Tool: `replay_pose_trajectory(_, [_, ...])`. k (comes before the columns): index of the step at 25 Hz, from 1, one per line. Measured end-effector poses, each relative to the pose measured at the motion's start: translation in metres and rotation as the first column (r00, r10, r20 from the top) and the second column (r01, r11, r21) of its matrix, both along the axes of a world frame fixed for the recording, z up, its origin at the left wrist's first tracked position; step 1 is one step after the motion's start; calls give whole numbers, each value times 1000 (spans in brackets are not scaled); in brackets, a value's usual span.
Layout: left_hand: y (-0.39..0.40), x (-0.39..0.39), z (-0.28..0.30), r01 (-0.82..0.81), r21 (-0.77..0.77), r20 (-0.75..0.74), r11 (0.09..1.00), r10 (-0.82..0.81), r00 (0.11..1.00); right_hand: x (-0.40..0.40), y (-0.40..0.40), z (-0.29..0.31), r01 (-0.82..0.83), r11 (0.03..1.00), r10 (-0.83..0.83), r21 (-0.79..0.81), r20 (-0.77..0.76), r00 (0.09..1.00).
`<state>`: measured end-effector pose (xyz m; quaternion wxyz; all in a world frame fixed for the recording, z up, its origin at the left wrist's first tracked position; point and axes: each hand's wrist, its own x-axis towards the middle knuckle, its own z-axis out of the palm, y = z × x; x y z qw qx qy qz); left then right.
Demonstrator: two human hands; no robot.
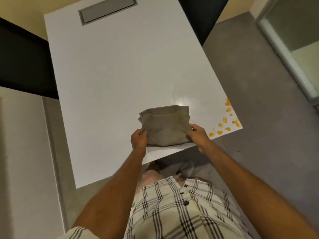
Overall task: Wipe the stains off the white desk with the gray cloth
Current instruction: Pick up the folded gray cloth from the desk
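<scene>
Folded gray cloth (165,128), glossy white desk (120,75)

Dim warm indoor light, soft overall. Glare patch on the white table (179,100) near its right side. Wide-angle bending at frame edges; slight blur throughout.

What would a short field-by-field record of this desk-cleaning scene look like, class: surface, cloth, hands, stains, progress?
surface: white desk, gray inset panel at its far end
cloth: gray cloth, folded, near the front edge
left hand: grips the cloth's left side
right hand: grips the cloth's right side
stains: orange stains at the desk's near right corner, apart from the cloth
progress: stains not yet wiped
</scene>
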<state>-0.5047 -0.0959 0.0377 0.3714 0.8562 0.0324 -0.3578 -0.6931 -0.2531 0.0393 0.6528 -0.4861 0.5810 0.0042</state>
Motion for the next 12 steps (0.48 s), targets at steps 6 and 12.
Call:
replay_pose_trajectory(6, [26, -32, -8, 180, 150, -31, 972, -178, 984, -40, 14, -15, 142, 975, -160, -172, -99, 982])
replay_pose_trajectory(12, [34, -14, -10, 454, 197, -152, 869, -431, 890, -35, 24, -15, 71, 931, -177, -358, -275, 945])
